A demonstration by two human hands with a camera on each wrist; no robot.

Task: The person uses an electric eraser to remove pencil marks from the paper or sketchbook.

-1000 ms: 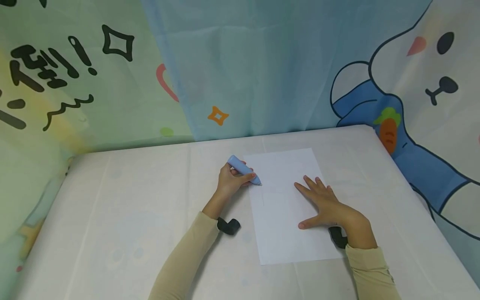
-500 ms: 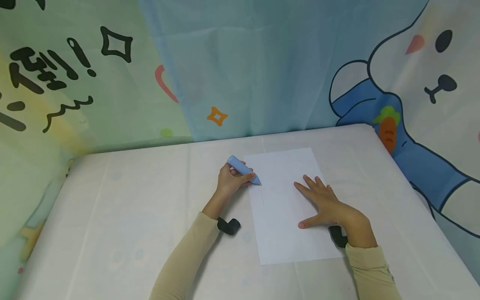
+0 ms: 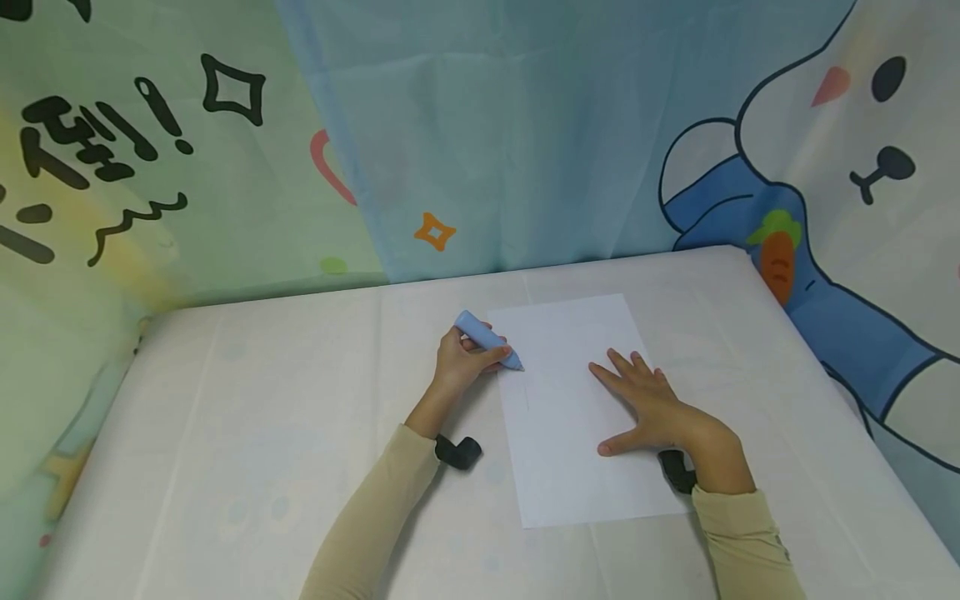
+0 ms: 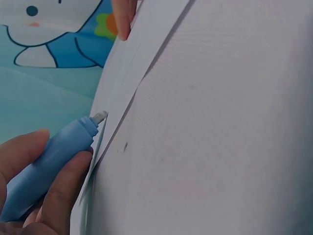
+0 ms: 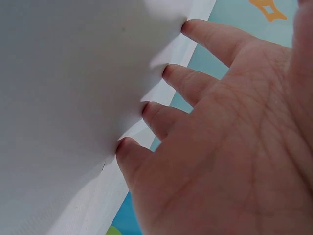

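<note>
My left hand point(image 3: 457, 367) holds a thick light-blue electric eraser point(image 3: 480, 330) at the left edge of a white sheet of paper point(image 3: 566, 483). In the left wrist view, thumb and fingers pinch the eraser's body, and its short whitish tip point(image 4: 100, 117) meets the paper. A faint thin line point(image 3: 527, 400) runs down the sheet just below the tip. On the sheet's right side rests my right hand point(image 3: 651, 410), fingers spread wide. The right wrist view shows its fingertips point(image 5: 146, 108) pressing on the paper, palm raised.
A white-covered table point(image 3: 262, 450) lies under the sheet. Behind it hangs a printed curtain point(image 3: 525, 150) with a cartoon figure at right. Dark wrist-camera mounts point(image 3: 457, 452) stick out near both wrists.
</note>
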